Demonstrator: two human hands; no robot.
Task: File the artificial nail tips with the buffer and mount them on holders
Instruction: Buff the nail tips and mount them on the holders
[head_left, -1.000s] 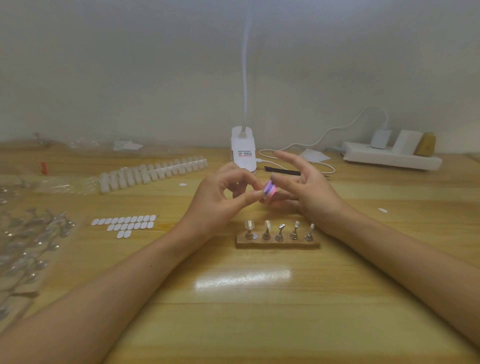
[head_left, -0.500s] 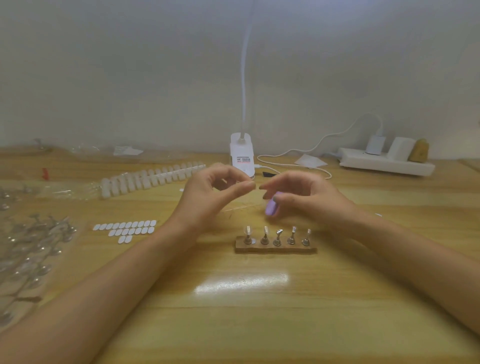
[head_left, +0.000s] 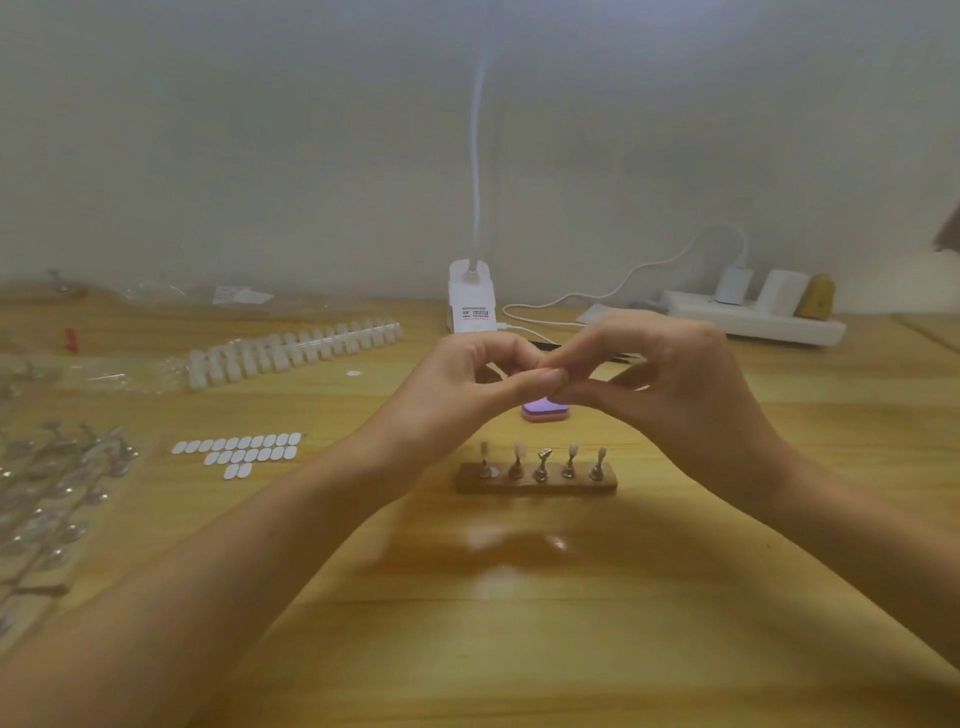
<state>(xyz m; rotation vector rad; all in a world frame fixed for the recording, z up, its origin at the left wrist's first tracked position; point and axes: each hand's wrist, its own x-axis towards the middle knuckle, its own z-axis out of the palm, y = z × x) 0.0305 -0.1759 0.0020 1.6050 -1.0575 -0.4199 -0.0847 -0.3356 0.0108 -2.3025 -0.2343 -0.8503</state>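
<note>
Pinches at one spot with left hand (head_left: 467, 387) and right hand (head_left: 680, 395), both narrow, on something too small to make out, probably a nail tip. Has the buffer (head_left: 545, 410) flat on the table (head_left: 519, 634) just beneath that pinch. Needs a short drop toward the body to reach the holders (head_left: 541, 465), lined left to right on their wooden base (head_left: 537, 485), equally near either hand.

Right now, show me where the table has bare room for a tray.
Widest bare patch: the table in front of the holder block, between the forearms. Another: right of the right hand, before the power strip. Crowded left: adhesive tabs, bagged holders, nail tip strip.
</note>
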